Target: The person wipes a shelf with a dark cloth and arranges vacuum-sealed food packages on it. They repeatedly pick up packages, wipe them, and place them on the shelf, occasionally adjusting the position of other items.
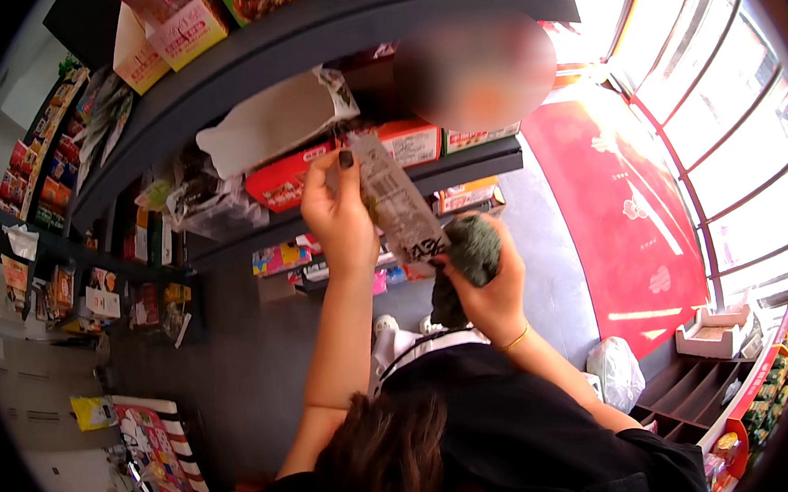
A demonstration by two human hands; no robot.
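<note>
Between my hands is a long clear plastic package (398,201) with printed writing, held tilted in front of the shelf. My left hand (340,212) pinches its upper end between thumb and fingers. At the package's lower end, my right hand (495,276) grips a dark green cloth (474,247), with its thumb by the package edge. Part of the cloth hangs below that hand. Behind the package's upper end stand a red carton (286,178) and a red and white box (413,142) on the shelf. What the package holds is not clear.
A dark shelf edge (350,17) arches above my hands, with open cartons (187,34) on it. A white tray (269,124) lies at the middle level. Red matting (612,231) runs along the windows. At the lower right are a plastic bag (615,374) and a compartmented rack (685,390).
</note>
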